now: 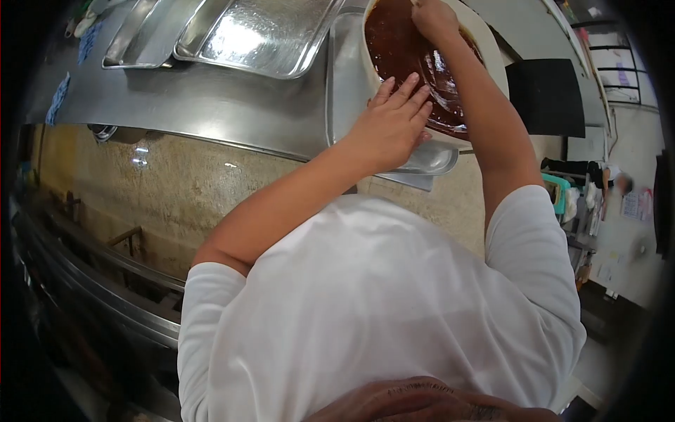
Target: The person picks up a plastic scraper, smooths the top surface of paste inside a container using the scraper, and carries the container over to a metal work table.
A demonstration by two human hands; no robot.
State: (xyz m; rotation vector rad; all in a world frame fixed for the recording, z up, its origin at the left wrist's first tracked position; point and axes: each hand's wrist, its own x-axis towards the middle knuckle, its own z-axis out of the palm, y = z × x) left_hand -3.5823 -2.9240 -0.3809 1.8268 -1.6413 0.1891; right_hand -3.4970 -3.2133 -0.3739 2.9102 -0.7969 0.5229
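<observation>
Under left hand (394, 125), bowl (492, 43), brown liquid (394, 46)

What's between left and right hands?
Only a bare stretch of glossy brown liquid in the pale bowl, between the left hand and right hand; it shows in the head view.

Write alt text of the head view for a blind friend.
A person's left hand is spread over the near edge of a tub of glossy brown liquid; the right hand is over its far side. Metal trays lie on a steel table at left.
</observation>
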